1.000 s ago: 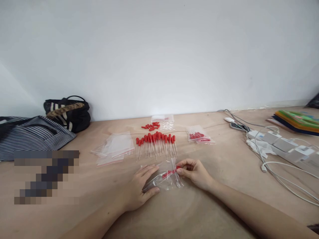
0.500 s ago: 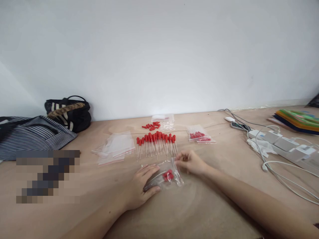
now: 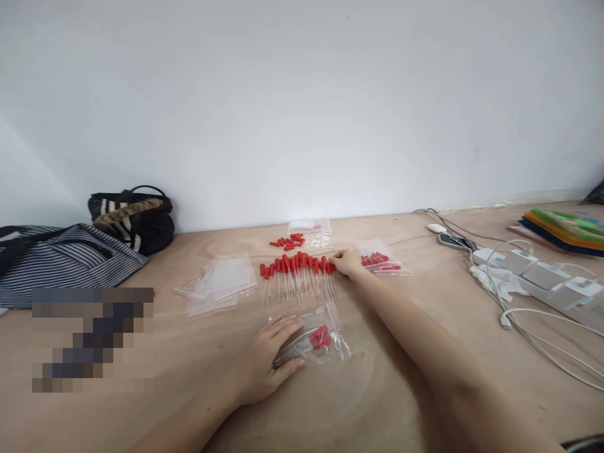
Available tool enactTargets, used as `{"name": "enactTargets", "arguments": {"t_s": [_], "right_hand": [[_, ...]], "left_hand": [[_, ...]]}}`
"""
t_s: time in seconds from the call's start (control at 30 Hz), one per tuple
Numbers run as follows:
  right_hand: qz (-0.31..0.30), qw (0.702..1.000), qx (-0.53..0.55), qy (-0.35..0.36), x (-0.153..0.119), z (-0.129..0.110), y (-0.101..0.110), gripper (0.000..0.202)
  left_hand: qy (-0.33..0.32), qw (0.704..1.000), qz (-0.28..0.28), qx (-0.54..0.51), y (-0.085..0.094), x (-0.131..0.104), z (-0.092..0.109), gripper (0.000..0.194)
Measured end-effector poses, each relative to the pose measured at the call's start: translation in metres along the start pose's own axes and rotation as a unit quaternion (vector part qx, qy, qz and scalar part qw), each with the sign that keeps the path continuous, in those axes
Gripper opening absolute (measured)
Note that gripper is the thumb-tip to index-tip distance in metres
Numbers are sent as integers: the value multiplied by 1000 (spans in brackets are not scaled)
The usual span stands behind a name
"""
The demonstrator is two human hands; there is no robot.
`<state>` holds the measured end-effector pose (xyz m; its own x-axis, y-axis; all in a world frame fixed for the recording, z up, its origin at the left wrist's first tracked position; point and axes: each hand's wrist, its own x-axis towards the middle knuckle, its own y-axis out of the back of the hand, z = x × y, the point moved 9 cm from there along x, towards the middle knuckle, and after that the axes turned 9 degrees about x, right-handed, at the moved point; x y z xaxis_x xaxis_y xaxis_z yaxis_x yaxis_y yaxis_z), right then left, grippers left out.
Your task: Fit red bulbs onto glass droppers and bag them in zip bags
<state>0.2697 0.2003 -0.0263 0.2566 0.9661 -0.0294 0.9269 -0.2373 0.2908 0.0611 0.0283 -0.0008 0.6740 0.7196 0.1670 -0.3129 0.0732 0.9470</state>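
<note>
A row of glass-like droppers with red bulbs (image 3: 298, 267) lies on the table, bulbs pointing away from me. My right hand (image 3: 348, 263) is at the row's right end, fingertips pinched at the red bulb of the outermost dropper. Closer to me is a clear zip bag (image 3: 336, 336) with a few red-bulbed droppers (image 3: 321, 336) inside. My left hand (image 3: 278, 352) lies over the bag's left end, thumb and fingers spread and pressing it to the table.
Flat empty zip bags (image 3: 224, 277) are piled left of the row. Behind it lie loose red bulbs (image 3: 289, 241) and a bag of clear tubes (image 3: 317, 238). A filled dropper bag (image 3: 377, 259) is at right, near power strips with chargers (image 3: 547, 274). A striped bag (image 3: 70, 261) stands left.
My right hand has left the open end of the zip bag and reached forward to the right end of the dropper row. My left hand has stayed on the bag.
</note>
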Motion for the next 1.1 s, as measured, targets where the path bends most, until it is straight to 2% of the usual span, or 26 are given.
{"name": "enactTargets", "arguments": {"t_s": [0.1,0.2,0.33,0.43,0.57,0.8,0.93,1.1], "right_hand": [[-7,999,35,-1,-8,1,9,22],[-1,996,89,19,-25,-1,31,18],[17,987,150,57,-59,4,64,25],[12,970,230,78,-87,10,72,37],[4,959,278,48,-113,18,61,44],[3,938,347,17,-129,14,40,48],[-75,942,328,-2,-141,9,17,44],[-175,965,197,2,-150,10,-9,31]], "left_hand": [[-3,1000,-1,-4,-1,0,0,50],[0,1000,7,-12,0,0,-1,50],[6,1000,7,-14,-1,0,-2,51],[11,1000,3,-10,-1,0,-3,51],[20,1000,-3,-7,-2,0,-4,52],[26,1000,0,-9,-3,-2,-6,54],[30,1000,3,-8,-4,-2,-7,56],[24,1000,-2,-1,-3,-2,-4,56]]}}
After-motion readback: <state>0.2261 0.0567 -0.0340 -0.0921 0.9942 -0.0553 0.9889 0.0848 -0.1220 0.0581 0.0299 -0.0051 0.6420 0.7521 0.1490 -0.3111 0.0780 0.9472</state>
